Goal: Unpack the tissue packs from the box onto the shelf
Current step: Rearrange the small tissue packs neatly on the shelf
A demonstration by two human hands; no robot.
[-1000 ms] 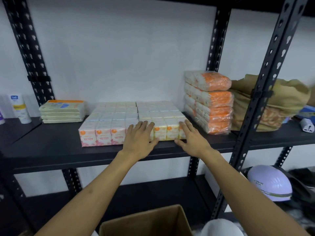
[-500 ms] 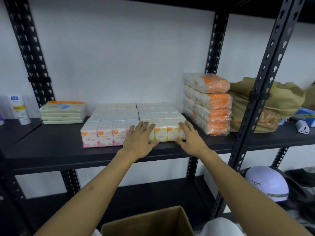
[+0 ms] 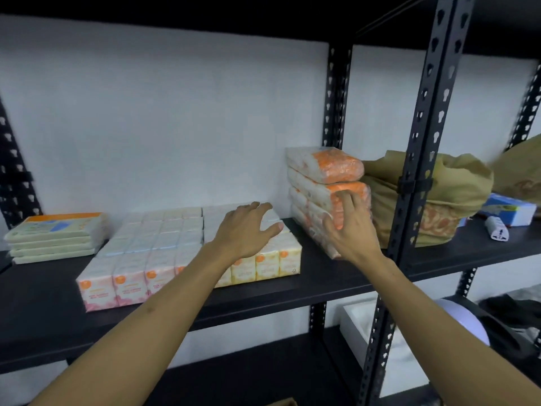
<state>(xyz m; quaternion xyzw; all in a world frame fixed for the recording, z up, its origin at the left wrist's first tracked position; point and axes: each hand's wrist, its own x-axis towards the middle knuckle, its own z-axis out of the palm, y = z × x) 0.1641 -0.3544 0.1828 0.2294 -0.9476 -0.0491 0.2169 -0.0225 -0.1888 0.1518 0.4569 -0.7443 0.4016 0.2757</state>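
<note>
On the black shelf point(image 3: 328, 284) lie two flat blocks of small tissue packs: a pink-fronted block point(image 3: 123, 278) on the left and a yellow-fronted block point(image 3: 268, 263) beside it. A stack of orange-and-white tissue packs point(image 3: 316, 183) stands at the right end of this bay. My left hand point(image 3: 247, 230) hovers over the yellow-fronted block with fingers spread and holds nothing. My right hand point(image 3: 349, 227) lies against the front of the orange stack, fingers straight on the wrapping. Only a sliver of the cardboard box point(image 3: 282, 402) shows at the bottom edge.
A low stack of flat pale green packs point(image 3: 55, 237) lies at the left. Black upright posts point(image 3: 415, 183) divide the bays. Behind the right post sit a tan cloth bag point(image 3: 456, 194), a blue box point(image 3: 509, 209) and a white plug adapter point(image 3: 497, 232). A lilac helmet point(image 3: 465, 320) rests below.
Both hands left the front of the small-pack blocks. My left hand rose above the yellow-fronted block, and my right hand moved right onto the orange stack. The view tilted upward.
</note>
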